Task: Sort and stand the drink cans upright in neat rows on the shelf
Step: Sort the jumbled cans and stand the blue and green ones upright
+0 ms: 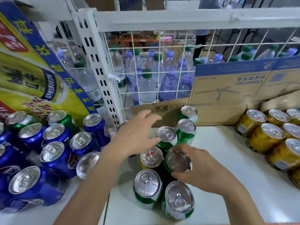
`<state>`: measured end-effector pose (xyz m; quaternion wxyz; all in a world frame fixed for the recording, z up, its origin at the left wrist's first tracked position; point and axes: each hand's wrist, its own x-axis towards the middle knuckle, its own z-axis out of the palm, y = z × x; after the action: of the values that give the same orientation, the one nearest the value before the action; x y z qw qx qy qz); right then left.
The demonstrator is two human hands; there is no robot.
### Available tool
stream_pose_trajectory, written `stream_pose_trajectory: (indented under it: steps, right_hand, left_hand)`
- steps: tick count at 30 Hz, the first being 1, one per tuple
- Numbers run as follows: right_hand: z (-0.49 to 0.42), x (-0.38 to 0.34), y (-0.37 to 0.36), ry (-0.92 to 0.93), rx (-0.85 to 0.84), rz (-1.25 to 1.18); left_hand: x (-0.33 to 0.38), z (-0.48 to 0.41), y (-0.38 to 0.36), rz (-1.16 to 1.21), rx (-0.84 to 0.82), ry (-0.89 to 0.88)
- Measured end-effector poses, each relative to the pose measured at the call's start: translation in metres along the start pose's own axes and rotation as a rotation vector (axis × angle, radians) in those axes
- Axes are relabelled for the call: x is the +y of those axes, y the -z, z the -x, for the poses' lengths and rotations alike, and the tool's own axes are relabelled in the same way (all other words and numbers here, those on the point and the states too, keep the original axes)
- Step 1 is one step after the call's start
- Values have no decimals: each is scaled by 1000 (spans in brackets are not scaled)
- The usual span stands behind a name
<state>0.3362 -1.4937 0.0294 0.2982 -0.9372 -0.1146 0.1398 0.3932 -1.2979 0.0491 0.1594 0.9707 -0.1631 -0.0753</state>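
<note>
Several green cans stand upright in two rows on the white shelf at the centre. My right hand grips the top rim of one green can in the right row. A gold can stands just left of it, among the green ones. My left hand hovers with fingers spread above the shelf, left of a green can at the back. Blue cans crowd the shelf on the left, all upright. Gold cans stand in rows at the right.
A yellow and blue drink carton leans at the far left. Flat cardboard stands against the white wire back panel, with water bottles behind it. A slotted shelf upright divides the bays.
</note>
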Motion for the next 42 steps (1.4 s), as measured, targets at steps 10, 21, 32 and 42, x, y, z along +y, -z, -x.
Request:
stream_pose_trajectory:
  steps: [10,21,32,42]
  right_hand:
    - [-26,-5,-9,-22,247,34]
    - [-69,-31,-25,202,247,175]
    - [-90,-35,14,251,166,361]
    - [-16,12,-6,484,304,21]
  left_hand:
    - [8,-41,4,-315,-87,35]
    - [-10,-81,-4,-215,148,157]
    - [-26,-51,-1,-218,34,57]
    - [3,34,3,40,-42,-221]
